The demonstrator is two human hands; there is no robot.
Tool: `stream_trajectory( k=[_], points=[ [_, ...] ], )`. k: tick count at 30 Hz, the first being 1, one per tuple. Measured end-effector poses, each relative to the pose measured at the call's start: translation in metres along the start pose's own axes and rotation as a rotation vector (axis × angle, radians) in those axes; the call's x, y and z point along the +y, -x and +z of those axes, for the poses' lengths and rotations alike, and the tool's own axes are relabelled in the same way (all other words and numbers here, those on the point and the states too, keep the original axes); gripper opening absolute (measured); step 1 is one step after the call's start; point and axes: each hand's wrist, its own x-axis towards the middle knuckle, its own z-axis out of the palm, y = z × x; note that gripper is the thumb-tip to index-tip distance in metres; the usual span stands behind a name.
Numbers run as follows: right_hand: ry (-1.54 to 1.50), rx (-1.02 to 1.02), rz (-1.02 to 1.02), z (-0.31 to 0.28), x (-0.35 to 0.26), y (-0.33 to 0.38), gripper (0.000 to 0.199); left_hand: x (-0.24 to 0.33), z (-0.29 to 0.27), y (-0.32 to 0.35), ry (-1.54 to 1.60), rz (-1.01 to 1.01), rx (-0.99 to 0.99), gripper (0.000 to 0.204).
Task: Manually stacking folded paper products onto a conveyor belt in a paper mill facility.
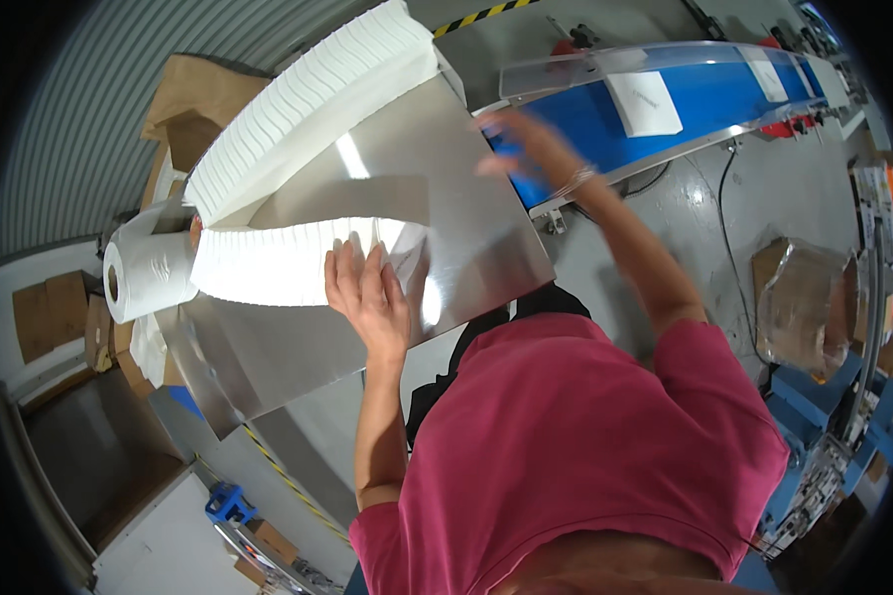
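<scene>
My left hand (370, 297) lies on the near end of a row of thin white packs (278, 260), its fingers stretched out and a little apart. The packs stand on edge, pressed together, on a shiny steel table (476, 223). Behind them a longer, taller row of the same white packs (313, 104) runs toward the far edge. My right hand (531, 144) is raised at the table's right side, over the near end of a blue conveyor belt (580, 124). It is blurred by motion; its fingers look spread, with nothing visible between them.
A flat white pack (645, 103) lies on the belt, with another white pack (764, 74) farther along. A clear guard (605, 61) edges the conveyor. Left of the table are a white film roll (154, 273) and cardboard boxes (55, 315). A clear-bagged carton (809, 307) stands right.
</scene>
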Motion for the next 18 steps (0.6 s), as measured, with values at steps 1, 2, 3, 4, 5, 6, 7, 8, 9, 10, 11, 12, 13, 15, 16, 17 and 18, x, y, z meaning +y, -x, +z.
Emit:
stream_trajectory(
  k=[1,2,3,4,5,6,7,8,9,10,11,12,13,15,16,17,18],
  points=[
    [-0.194,-0.329,0.207,0.017,-0.049,-0.017,0.057,-0.003,-0.001,0.001,0.007,0.006,-0.006,0.032],
    [-0.315,-0.408,0.100,0.036,-0.059,-0.020,0.057,-0.001,-0.001,-0.003,0.017,0.037,-0.028,0.030],
    [-0.316,-0.514,0.168,0.043,-0.087,-0.029,0.056,-0.002,-0.002,-0.003,0.019,0.061,-0.050,0.027],
    [-0.341,-0.537,0.101,0.054,-0.086,-0.030,0.053,0.001,-0.003,-0.006,0.050,0.088,-0.057,0.027],
    [-0.365,-0.565,0.029,0.067,-0.079,-0.029,0.051,0.003,-0.005,-0.007,0.056,0.094,-0.058,0.028],
    [-0.347,-0.588,-0.013,0.075,-0.075,-0.030,0.048,0.005,-0.007,-0.009,0.068,0.101,-0.058,0.029],
    [-0.323,-0.607,-0.047,0.078,-0.070,-0.027,0.045,0.007,-0.010,-0.011,0.036,0.118,-0.060,0.033],
    [-0.416,-0.495,-0.084,0.080,-0.070,-0.025,0.039,0.001,-0.012,-0.008,0.044,0.086,-0.025,0.037],
    [-0.495,-0.521,0.150,0.070,-0.065,-0.018,0.037,-0.003,-0.010,-0.007,0.054,0.052,0.008,0.041],
    [-0.583,-0.542,0.379,0.059,-0.067,-0.017,0.035,-0.001,-0.013,-0.008,-0.032,-0.019,0.024,0.044],
    [-0.527,-0.384,0.491,0.051,-0.055,-0.010,0.053,-0.007,-0.012,-0.008,-0.014,-0.034,0.003,0.041],
    [-0.436,-0.219,0.508,0.043,-0.033,-0.002,0.053,-0.014,-0.009,-0.007,0.000,-0.052,-0.018,0.039],
    [-0.373,-0.165,0.628,0.021,-0.032,-0.007,0.053,-0.023,-0.008,-0.002,-0.016,-0.027,-0.042,0.039],
    [0.006,-0.001,0.749,-0.012,0.014,-0.004,0.048,-0.027,-0.004,-0.001,0.020,0.002,-0.016,0.038],
    [0.193,0.044,0.802,-0.030,0.022,-0.006,0.048,-0.030,-0.005,0.001,0.043,0.020,0.006,0.038],
    [0.528,-0.063,0.501,-0.051,0.059,0.009,0.049,-0.027,-0.004,-0.001,0.061,0.013,0.014,0.036],
    [0.421,0.091,0.835,-0.068,0.077,0.010,0.050,-0.024,-0.005,-0.001,0.038,-0.005,0.019,0.036]
  ],
)
